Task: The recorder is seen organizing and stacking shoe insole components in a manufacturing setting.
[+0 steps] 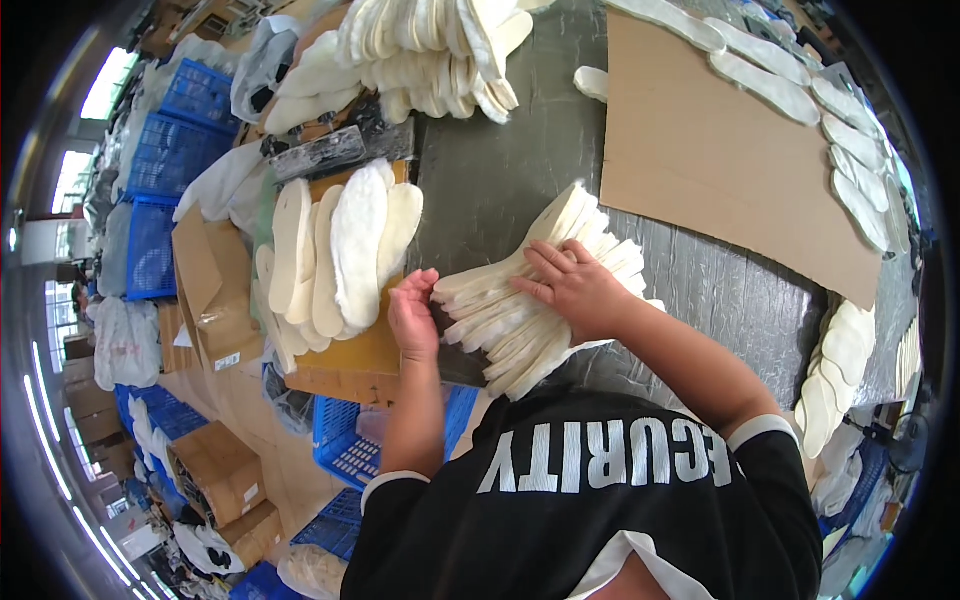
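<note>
A fanned stack of cream insoles (535,320) with fleecy layers lies on the dark tabletop right in front of me. Across its top rests my right hand (575,285), open, the fingers spread and pressing on the insoles. My left hand (412,312) is upright beside the stack's left ends, its fingers loosely bent and nothing visible in them. Whether its fingertips touch the insoles I cannot tell. Left of that hand, another group of overlapping insoles (340,250) sits on a yellow-brown board (365,355), a fluffy white one among them.
Large piles of insoles (430,50) stand at the far side. A cardboard sheet (730,150) covers the table's right part, with insoles (765,88) along its far edge. More insoles (838,375) overlap at the right. Blue crates (150,245) and cartons (215,290) stand left.
</note>
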Demonstrator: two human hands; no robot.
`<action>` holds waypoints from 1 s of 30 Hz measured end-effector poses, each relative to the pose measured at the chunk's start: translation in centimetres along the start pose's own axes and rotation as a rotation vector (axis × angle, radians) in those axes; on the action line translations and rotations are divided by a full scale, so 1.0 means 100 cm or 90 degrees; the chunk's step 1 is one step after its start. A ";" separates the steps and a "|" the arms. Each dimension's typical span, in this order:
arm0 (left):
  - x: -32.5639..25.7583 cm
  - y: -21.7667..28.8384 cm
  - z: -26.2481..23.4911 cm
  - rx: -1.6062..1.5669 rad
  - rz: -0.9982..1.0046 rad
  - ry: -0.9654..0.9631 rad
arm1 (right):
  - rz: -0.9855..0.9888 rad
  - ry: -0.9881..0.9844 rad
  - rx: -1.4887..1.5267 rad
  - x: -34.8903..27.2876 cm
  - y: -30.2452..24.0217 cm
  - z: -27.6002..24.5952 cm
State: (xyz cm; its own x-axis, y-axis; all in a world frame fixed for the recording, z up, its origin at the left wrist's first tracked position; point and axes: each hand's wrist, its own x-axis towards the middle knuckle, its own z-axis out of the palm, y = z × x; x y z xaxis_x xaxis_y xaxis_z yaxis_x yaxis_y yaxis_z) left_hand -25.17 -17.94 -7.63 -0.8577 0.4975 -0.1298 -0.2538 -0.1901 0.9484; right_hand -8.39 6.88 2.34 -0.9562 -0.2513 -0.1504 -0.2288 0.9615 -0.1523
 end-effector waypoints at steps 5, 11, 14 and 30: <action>-0.012 -0.039 0.016 -0.031 0.086 0.117 | 0.008 -0.024 -0.040 0.002 -0.001 -0.002; -0.033 -0.013 0.008 0.337 0.142 -0.097 | 0.003 -0.023 -0.093 -0.023 -0.038 -0.001; -0.046 -0.015 0.008 0.349 0.177 -0.206 | 0.011 -0.005 -0.032 -0.044 -0.054 0.009; -0.023 -0.035 0.020 0.144 -0.036 0.020 | 0.143 0.546 0.896 -0.042 0.078 0.116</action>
State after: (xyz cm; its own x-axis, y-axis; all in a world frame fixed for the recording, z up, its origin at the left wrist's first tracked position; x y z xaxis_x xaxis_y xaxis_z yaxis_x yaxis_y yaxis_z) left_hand -21.39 -16.74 -10.08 -0.8594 0.4750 -0.1895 -0.1973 0.0338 0.9798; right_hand -4.01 14.17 -9.56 -0.8703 0.4574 0.1827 -0.2045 0.0020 -0.9789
